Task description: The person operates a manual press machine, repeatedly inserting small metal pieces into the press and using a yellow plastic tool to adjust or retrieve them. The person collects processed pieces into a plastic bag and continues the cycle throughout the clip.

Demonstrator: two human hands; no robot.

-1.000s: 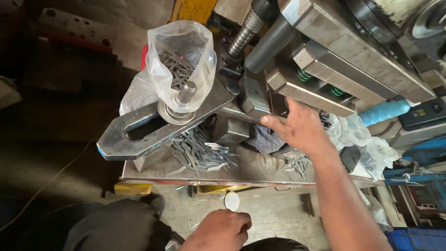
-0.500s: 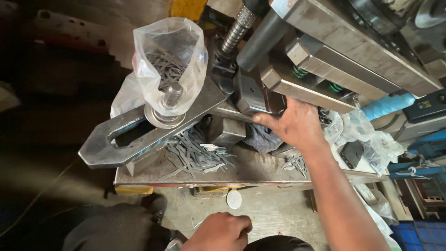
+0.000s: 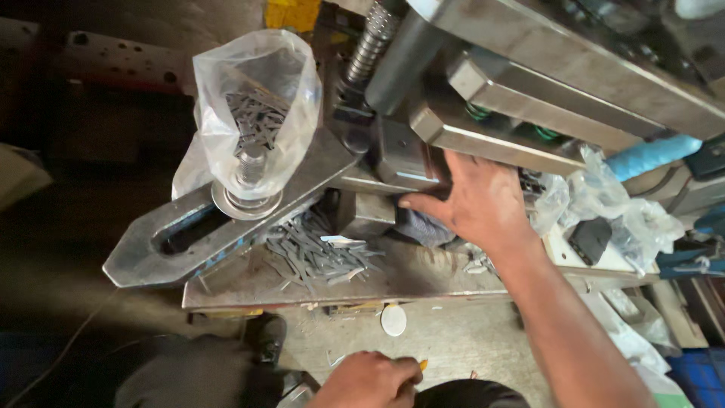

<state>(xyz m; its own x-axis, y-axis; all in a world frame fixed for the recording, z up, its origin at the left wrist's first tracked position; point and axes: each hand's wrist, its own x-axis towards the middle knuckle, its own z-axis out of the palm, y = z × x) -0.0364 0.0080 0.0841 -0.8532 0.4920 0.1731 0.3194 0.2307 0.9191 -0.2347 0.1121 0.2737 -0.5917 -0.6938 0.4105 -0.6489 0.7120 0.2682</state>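
My right hand [image 3: 476,200] reaches forward into a metal press [image 3: 529,83], its fingers spread against a dark steel block [image 3: 400,155] under the upper plate; whether it grips anything is hidden. My left hand [image 3: 370,378] rests low by my lap, curled into a fist around a small yellow-tipped object [image 3: 423,365] that barely shows. A clear plastic bag [image 3: 253,113] with several thin grey metal strips sits upright on a bolt and washer [image 3: 245,200] of a slotted clamp bar [image 3: 219,223]. More loose metal strips [image 3: 321,253] lie on the steel base plate [image 3: 423,276].
A threaded screw [image 3: 370,41] rises behind the block. Crumpled clear plastic and a small black part [image 3: 589,238] lie at the right, with a blue handle [image 3: 649,155] beyond. A white disc [image 3: 393,319] lies on the concrete floor below the plate's front edge.
My right hand has pushed further in under the press, toward the steel block. The view has shifted closer and to the left. My left hand stays by my lap.
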